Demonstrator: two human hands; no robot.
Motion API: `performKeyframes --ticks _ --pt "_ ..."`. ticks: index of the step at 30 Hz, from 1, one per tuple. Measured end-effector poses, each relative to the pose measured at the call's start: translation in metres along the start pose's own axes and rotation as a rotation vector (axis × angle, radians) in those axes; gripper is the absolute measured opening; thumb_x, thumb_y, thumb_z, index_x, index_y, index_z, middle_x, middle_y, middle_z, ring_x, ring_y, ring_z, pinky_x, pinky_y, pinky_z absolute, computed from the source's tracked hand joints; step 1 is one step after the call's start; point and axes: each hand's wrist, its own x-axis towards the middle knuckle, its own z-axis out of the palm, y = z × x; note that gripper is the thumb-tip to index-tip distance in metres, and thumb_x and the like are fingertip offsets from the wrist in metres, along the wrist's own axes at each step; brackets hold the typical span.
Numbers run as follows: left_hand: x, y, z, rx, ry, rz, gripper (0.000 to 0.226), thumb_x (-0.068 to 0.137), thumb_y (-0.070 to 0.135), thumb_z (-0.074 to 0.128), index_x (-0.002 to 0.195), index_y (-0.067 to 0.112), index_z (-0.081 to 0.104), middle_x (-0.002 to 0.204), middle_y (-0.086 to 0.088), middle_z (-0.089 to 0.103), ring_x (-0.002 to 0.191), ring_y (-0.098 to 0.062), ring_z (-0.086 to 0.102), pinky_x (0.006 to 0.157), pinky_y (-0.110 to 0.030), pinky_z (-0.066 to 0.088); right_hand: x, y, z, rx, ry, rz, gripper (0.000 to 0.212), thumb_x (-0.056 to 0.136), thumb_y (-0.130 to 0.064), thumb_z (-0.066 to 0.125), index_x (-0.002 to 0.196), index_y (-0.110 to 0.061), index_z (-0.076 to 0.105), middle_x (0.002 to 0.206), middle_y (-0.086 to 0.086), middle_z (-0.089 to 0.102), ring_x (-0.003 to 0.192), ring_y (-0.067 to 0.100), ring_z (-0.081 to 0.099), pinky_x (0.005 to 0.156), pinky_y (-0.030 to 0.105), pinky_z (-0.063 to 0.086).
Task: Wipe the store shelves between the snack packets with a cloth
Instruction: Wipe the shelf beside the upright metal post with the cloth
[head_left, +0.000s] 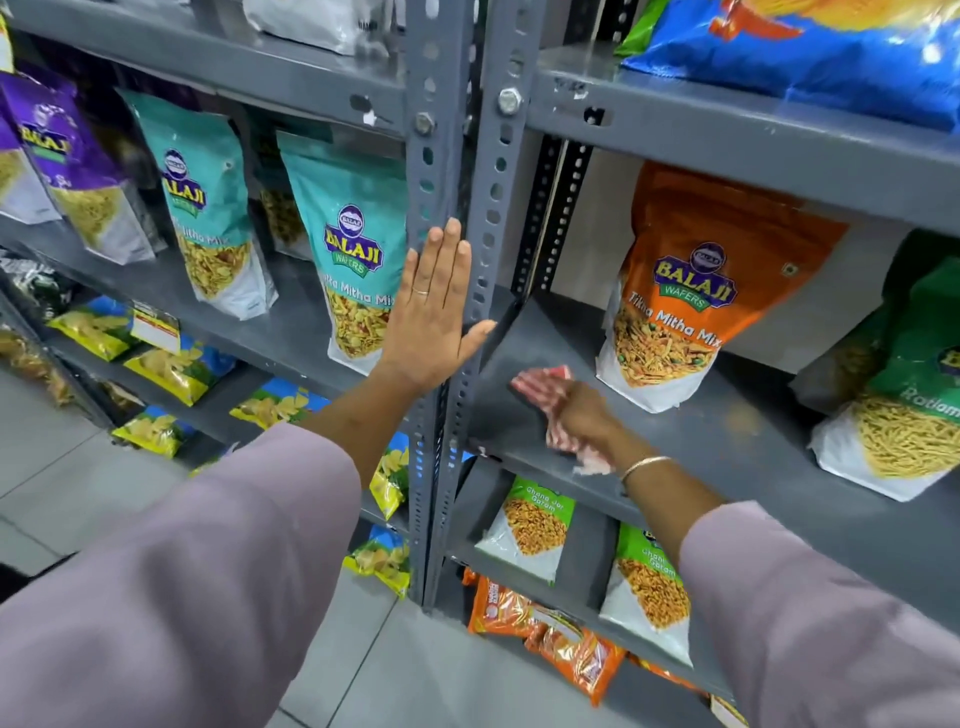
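Observation:
My right hand (584, 415) is closed on a red-and-white striped cloth (540, 382) and presses it onto the grey metal shelf (727, 441) in the right rack, just left of an orange snack packet (691, 291). The cloth is blurred with motion. My left hand (434, 306) lies flat, fingers together, against the perforated grey upright post (488, 234) between the two racks and holds nothing. A teal snack packet (348, 249) stands on the left rack's shelf right beside that hand.
A green packet (914, 395) stands at the shelf's right end. Blue packets (810, 47) lie on the shelf above. Green-topped packets (535, 525) and orange ones (561, 634) fill lower shelves. More teal (208, 202), purple (78, 161) and yellow packets (171, 369) line the left rack. Grey tiled floor (62, 467) below.

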Motion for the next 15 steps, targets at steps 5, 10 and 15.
performKeyframes --ticks 5,10,15 --pt "-0.001 -0.002 0.003 0.001 -0.003 0.024 0.077 0.094 0.056 0.007 0.143 0.006 -0.025 0.152 -0.021 -0.010 0.137 -0.020 -0.030 0.114 -0.035 -0.012 0.008 0.015 0.062 -0.517 0.096 -0.050 0.058 0.102 -0.038 0.017 0.153 -0.014 0.003 0.162 0.005 -0.001 0.151 0.022 -0.002 0.124 0.043 0.008" --pt "-0.002 -0.004 0.010 -0.045 0.057 0.039 0.079 0.094 0.057 0.011 0.141 0.009 -0.031 0.147 -0.004 -0.040 0.138 -0.019 -0.027 0.115 -0.036 -0.010 0.031 0.025 0.040 -0.432 0.210 0.080 0.054 0.101 -0.034 0.020 0.153 -0.019 0.012 0.162 0.003 0.005 0.150 0.023 0.005 0.123 0.047 0.008" --pt "-0.002 -0.004 0.017 -0.106 0.124 0.049 0.076 0.095 0.057 0.008 0.144 0.009 -0.026 0.150 -0.003 -0.034 0.140 -0.018 -0.022 0.116 -0.036 -0.006 0.064 -0.003 0.050 -0.429 0.159 -0.161 0.056 0.100 -0.017 0.033 0.152 -0.016 0.012 0.162 0.006 0.006 0.150 0.025 0.006 0.123 0.044 0.014"
